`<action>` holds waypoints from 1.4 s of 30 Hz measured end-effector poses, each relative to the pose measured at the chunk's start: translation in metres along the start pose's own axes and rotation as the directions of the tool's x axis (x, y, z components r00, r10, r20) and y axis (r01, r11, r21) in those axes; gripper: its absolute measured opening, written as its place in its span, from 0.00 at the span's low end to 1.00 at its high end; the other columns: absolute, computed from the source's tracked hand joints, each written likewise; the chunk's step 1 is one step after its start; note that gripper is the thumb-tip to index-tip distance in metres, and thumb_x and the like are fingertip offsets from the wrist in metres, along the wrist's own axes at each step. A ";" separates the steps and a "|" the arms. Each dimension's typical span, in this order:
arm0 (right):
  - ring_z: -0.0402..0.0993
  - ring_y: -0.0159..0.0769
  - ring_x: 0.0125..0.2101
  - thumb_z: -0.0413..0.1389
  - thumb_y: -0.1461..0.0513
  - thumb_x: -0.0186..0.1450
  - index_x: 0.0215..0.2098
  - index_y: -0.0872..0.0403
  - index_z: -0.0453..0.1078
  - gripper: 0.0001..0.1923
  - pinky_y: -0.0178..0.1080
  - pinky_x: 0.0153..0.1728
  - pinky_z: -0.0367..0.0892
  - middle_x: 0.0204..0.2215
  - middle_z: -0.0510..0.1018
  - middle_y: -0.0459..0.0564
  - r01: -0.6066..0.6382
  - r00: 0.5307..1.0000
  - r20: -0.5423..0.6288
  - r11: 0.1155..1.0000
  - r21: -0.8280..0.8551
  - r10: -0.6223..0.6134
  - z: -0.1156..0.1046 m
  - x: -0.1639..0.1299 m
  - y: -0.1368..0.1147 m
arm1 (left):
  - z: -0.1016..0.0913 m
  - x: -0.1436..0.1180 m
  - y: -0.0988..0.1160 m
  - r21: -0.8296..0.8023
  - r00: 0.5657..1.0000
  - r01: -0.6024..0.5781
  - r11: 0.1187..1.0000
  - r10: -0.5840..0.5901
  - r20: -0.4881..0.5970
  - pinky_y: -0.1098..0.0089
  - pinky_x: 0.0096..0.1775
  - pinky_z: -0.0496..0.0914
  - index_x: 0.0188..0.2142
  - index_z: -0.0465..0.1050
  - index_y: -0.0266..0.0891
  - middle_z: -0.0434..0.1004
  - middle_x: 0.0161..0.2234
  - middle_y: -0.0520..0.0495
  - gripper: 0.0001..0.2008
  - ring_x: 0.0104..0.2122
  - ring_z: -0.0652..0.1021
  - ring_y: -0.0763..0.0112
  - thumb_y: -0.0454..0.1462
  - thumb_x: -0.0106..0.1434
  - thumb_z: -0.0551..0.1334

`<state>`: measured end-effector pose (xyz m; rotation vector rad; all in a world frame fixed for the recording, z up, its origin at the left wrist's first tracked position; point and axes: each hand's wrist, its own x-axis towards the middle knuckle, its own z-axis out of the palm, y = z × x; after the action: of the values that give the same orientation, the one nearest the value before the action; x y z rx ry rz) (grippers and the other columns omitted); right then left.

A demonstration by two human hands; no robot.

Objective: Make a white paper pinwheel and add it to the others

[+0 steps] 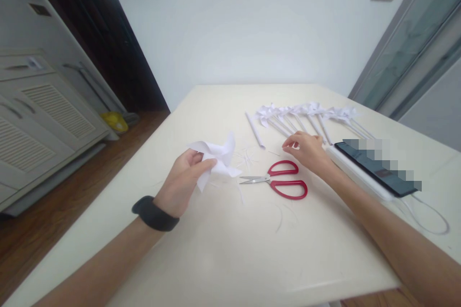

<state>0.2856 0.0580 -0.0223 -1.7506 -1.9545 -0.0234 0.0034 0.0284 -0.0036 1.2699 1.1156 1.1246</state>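
My left hand (187, 175), with a black band on its wrist, pinches a white paper pinwheel (220, 154) between thumb and fingers above the table. The pinwheel's blades curl outward. Over on the right, my right hand (304, 150) is low over the table, its thumb and fingertips pinched together; anything between them is too small to make out. A thin short strip (274, 153) lies just left of those fingertips. Red-handled scissors (268, 179) lie between my hands, blades toward the left and slightly apart. Thin white paper strips (246, 157) are scattered beside the pinwheel.
One rolled paper stick (255, 129) lies behind the scissors. Several finished pinwheels on sticks (306, 109) line the back right of the white table (201, 259). A phone (378, 168) rests on a white block (360, 172) with a cable (432, 213) by my right forearm.
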 end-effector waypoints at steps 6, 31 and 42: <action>0.67 0.37 0.32 0.52 0.63 0.58 0.25 0.54 0.71 0.07 0.42 0.37 0.53 0.30 0.71 0.49 -0.011 0.997 0.083 0.999 0.031 0.009 0.019 0.000 -0.002 | 0.009 -0.007 -0.007 0.046 0.994 0.039 0.998 -0.043 0.098 0.68 0.38 0.70 0.41 0.70 0.38 0.76 0.43 0.45 0.15 0.39 0.77 0.62 0.38 0.53 0.63; 0.67 0.31 0.34 0.48 0.68 0.64 0.37 0.53 0.67 0.07 0.35 0.33 0.63 0.36 0.71 0.49 0.540 0.832 -0.033 0.796 0.272 -0.554 -0.032 -0.049 -0.088 | 0.019 -0.016 -0.003 0.062 0.924 0.197 0.978 -0.207 0.323 0.63 0.39 0.70 0.39 0.74 0.37 0.78 0.39 0.44 0.13 0.41 0.77 0.57 0.31 0.52 0.59; 0.61 0.35 0.32 0.44 0.70 0.64 0.36 0.55 0.66 0.10 0.37 0.30 0.58 0.34 0.69 0.51 0.683 0.725 0.092 0.730 0.033 -0.683 -0.023 -0.049 -0.092 | 0.022 -0.021 -0.001 0.050 0.903 0.239 0.970 -0.241 0.356 0.64 0.33 0.71 0.33 0.74 0.39 0.78 0.34 0.45 0.09 0.36 0.77 0.58 0.32 0.51 0.60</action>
<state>0.2102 -0.0104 0.0085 -0.9374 -2.5699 -0.2004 0.0226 0.0048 -0.0050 1.2424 0.9647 0.6703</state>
